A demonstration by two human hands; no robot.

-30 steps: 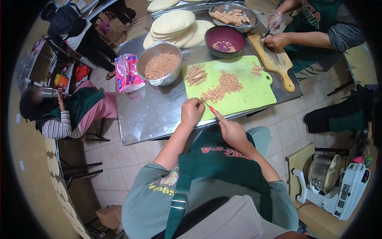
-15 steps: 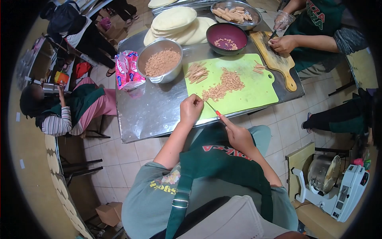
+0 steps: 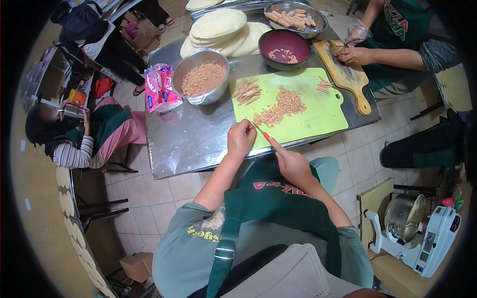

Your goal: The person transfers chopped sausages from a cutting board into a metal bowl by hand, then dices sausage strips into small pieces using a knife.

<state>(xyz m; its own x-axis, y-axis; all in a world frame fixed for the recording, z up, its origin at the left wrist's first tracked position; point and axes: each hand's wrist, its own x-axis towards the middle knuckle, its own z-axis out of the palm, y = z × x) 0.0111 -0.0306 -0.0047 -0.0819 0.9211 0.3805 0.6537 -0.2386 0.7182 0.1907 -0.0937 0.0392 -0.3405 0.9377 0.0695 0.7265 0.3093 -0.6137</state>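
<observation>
My right hand (image 3: pixel 292 165) is closed around the red handle of a small knife (image 3: pixel 267 136), its blade pointing up and left over the near edge of a light green cutting board (image 3: pixel 323 119). Fingers pinched, my left hand (image 3: pixel 241 136) rests at the board's near left corner, close to the blade tip; what it pinches is hidden. Just beyond the blade lies a pile of small diced sausage pieces (image 3: pixel 285 105). Thin sausage strips (image 3: pixel 247 92) sit in a bunch at the board's left, and a few more strips (image 3: pixel 324 86) are at its upper right.
Behind the board stand a metal pot of diced sausage (image 3: pixel 223 92), a purple bowl (image 3: pixel 271 42), flat round breads (image 3: pixel 218 25) and a bowl of whole sausages (image 3: pixel 298 32). A pink packet (image 3: pixel 161 89) lies left. A co-worker's gloved hand works at a wooden board (image 3: pixel 355 87).
The knife and my right hand have shifted slightly left and up, bringing the blade closer to my left fingers. The seated person at left now has both hands on the held object.
</observation>
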